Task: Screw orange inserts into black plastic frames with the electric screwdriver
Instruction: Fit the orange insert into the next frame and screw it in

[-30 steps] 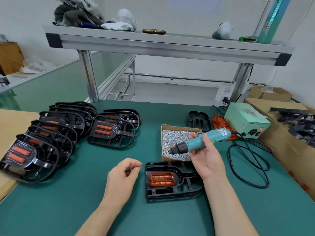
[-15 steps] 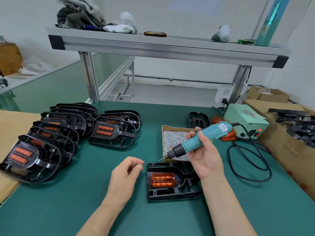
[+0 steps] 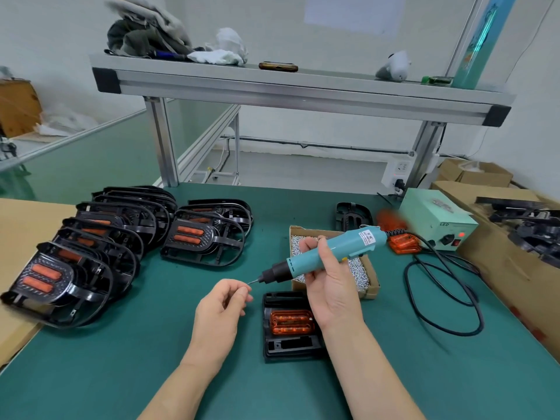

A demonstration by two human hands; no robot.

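- At centre frame, the right hand (image 3: 330,289) gripped the electric screwdriver (image 3: 333,253) around its smooth teal barrel, palm toward the camera. The tool was tilted, with its black nose and thin bit pointing down-left.
- Left of centre, the left hand (image 3: 221,310) hovered above the green mat (image 3: 121,374), fingers curled, thumb and forefinger drawn together just beside the bit tip. Whether they pinched a screw could not be told.
- Below the right hand, the black plastic frame (image 3: 291,350) lay flat on the mat, ribbed and roughly rectangular. A translucent orange insert (image 3: 291,322) sat in it, and the right wrist hid its right edge.
- Behind that frame, a shallow cardboard box (image 3: 368,291) held small silvery screws (image 3: 359,271).
- At the left of the frame, overlapping rows of glossy finished frames (image 3: 91,259) leaned on one another.
- At the right, a looped black cable (image 3: 472,301) lay before a pale green control box (image 3: 433,222), with loose orange inserts (image 3: 404,242) just beside it.
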